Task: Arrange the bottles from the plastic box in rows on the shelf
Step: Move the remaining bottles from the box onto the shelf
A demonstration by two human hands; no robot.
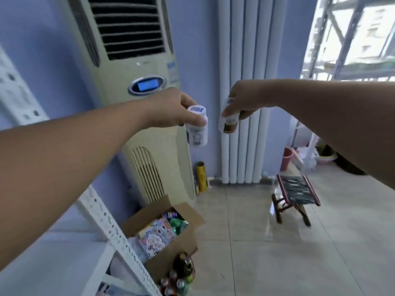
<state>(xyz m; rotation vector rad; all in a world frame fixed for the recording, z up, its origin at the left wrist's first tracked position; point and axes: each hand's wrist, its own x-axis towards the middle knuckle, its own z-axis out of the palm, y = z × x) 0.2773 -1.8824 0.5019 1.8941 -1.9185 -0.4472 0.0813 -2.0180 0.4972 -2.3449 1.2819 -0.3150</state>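
Right of the white shelf [119, 238], the left hand [171, 110] grips the top of a white bottle [196, 129] in mid-air before the air conditioner [132, 67], and near it the right hand [241, 99] pinches a brown-labelled bottle [229, 123] before the radiator [245, 50].

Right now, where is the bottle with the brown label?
In the head view, the brown-label bottle is held in the right hand, mid-frame before the white radiator, just right of the white bottle in the left hand.
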